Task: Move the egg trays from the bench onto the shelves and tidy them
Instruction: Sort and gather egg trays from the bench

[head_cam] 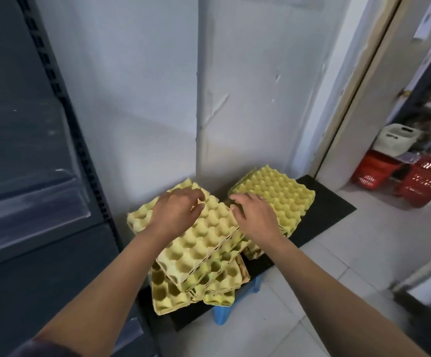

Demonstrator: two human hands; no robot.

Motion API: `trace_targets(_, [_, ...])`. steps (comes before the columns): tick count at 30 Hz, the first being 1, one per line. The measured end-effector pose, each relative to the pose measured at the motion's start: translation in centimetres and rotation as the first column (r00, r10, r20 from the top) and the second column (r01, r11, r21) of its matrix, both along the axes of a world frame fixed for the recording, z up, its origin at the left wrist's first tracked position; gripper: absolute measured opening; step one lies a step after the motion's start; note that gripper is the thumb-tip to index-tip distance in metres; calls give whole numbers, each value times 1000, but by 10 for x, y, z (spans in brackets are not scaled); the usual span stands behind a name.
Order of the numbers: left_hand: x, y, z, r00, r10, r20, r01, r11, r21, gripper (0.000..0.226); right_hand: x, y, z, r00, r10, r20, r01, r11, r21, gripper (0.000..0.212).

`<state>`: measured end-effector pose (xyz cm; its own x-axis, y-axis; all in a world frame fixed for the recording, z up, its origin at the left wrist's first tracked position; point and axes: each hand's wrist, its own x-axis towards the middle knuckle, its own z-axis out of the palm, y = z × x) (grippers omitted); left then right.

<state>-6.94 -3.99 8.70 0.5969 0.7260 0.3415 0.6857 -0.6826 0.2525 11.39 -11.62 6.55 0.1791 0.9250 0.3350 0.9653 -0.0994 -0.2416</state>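
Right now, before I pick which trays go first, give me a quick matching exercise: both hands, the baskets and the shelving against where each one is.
1 left hand
2 right hand
3 baskets
4 shelving

A on the floor, far right
B along the left of the view
C on top of the near stack
D over the far stack's near side

Pairs: 1-C, 2-D, 3-A, 4-B.
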Motion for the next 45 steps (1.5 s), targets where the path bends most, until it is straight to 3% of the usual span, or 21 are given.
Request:
trace_targets(8, [40, 37, -29, 973, 222, -62, -226, 971, -74, 23, 58, 67, -26, 987, 159, -20, -160, 984, -78, 32])
trace_targets(14, [45, 17, -63, 882, 469, -54, -467, 850, -243, 21, 88, 103, -52, 938, 340, -70, -347, 916, -204, 31])
trace_targets(19, [30, -1, -103, 766, 622, -160, -625, 666, -406, 34, 93, 130, -84, 924, 369, -99, -378, 846, -376, 41])
trace_targets(25, [27, -6, -144, 661, 682, -314, -710, 432, -557, 51, 97, 147, -126, 964, 201, -176, -267, 754, -600, 61])
trace_targets(30, [34, 6, -161, 569, 776, -273, -713, 301, -633, 73, 95, 151, -139, 954, 136, -266, -277, 733, -621, 64])
trace_targets(33, [30, 17, -166, 436, 863, -257, -655, 108, -748, 87, 93, 154, -141, 939, 7, -343, -234, 743, -627, 65])
trace_targets(36, [27, 29, -168, 296, 912, -283, -590, -59, -805, 86, 87, 157, -143, 914, -87, -395, -199, 754, -626, 65])
trace_targets(38, [24, 33, -172, 266, 913, -310, -541, -124, -832, 84, 83, 157, -143, 897, -154, -414, -158, 762, -628, 65])
trace_targets(42, [18, 27, -177, 231, 934, -273, -476, -136, -869, 56, 83, 152, -137, 864, -217, -454, -122, 784, -609, 64])
trace_targets(45, [18, 21, -166, 238, 954, -183, -571, -15, -821, 48, 88, 148, -129, 844, -225, -487, -108, 818, -565, 57])
